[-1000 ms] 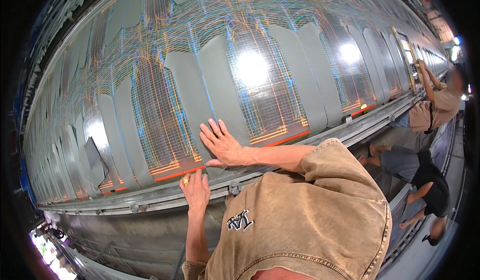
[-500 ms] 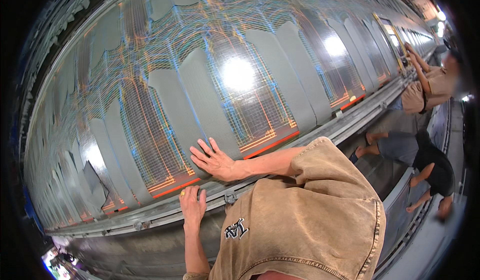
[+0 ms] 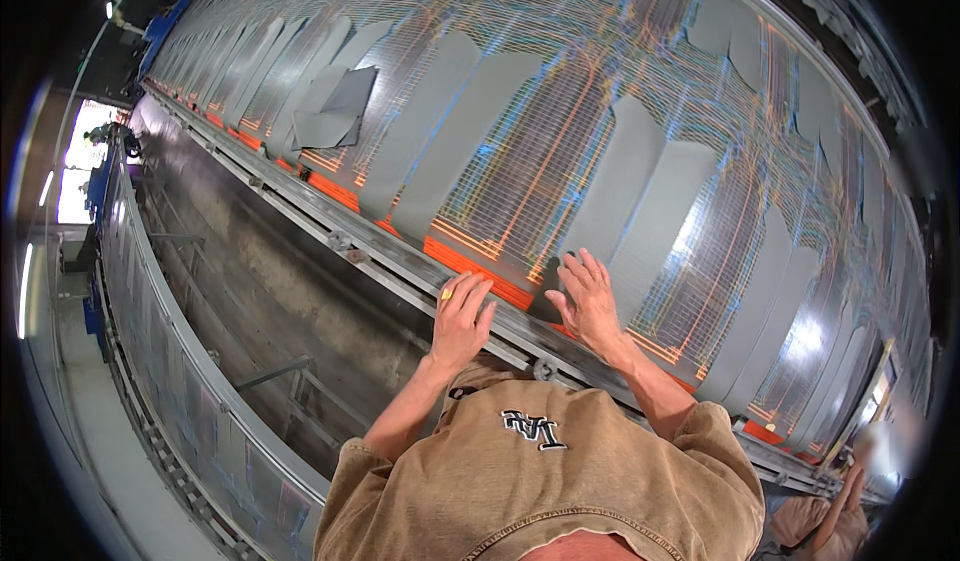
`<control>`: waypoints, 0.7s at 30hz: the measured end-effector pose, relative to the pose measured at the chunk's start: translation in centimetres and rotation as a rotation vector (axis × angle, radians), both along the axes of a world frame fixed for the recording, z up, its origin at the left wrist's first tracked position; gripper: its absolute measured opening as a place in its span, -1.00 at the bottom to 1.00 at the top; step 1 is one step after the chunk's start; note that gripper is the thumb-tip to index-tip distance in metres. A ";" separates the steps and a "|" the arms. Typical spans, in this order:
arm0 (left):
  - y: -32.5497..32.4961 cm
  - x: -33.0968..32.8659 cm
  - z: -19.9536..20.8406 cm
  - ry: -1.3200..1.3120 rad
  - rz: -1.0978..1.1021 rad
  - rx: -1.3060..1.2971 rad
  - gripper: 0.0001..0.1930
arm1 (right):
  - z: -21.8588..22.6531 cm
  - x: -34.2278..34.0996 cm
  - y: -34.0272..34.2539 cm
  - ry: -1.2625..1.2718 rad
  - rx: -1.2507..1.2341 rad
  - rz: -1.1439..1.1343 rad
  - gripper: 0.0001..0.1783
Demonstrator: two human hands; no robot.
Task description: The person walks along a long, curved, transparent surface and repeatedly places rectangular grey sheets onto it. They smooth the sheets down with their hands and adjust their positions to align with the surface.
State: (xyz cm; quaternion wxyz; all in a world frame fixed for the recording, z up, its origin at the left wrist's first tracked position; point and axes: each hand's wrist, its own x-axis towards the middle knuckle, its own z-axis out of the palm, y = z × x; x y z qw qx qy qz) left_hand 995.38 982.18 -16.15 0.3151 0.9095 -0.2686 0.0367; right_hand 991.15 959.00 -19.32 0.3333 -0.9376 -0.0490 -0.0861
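A long table (image 3: 520,196), marked all over with fine coloured lines, carries rows of grey fabric panels (image 3: 640,196). My right hand (image 3: 592,301) is over the near end of one panel, fingers spread and holding nothing; a shadow falls beside its thumb. My left hand (image 3: 462,321), with a yellow ring, rests at the table's near edge by an orange strip (image 3: 480,273). Its fingers are extended and slightly bent, with nothing in them. Farther left, a loose, folded grey piece (image 3: 340,111) lies on top of other panels.
A metal rail (image 3: 350,253) runs along the table's near edge. Across the aisle (image 3: 270,261) on the left stands another long table (image 3: 215,411) with a curved rail. A co-worker in a tan top (image 3: 820,526) is at the lower right, hands at a frame (image 3: 880,386).
The view has swung left along the table. My right hand, earlier pressed flat on a grey panel with the arm across my body, has drawn back to my right side. My left hand stays at the edge.
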 end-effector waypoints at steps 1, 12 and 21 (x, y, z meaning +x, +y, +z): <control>0.9 -0.2 0.2 -0.002 0.056 -0.062 -0.66 | 0.2 0.7 0.9 -0.007 -0.007 -0.004 -0.60; 17.1 7.0 1.6 0.303 0.346 -0.447 -0.83 | 0.6 8.8 13.9 0.142 0.041 -0.024 -0.55; 15.5 16.5 0.8 1.299 0.230 -0.685 -0.70 | 4.6 15.1 12.8 0.252 0.385 -0.554 -0.63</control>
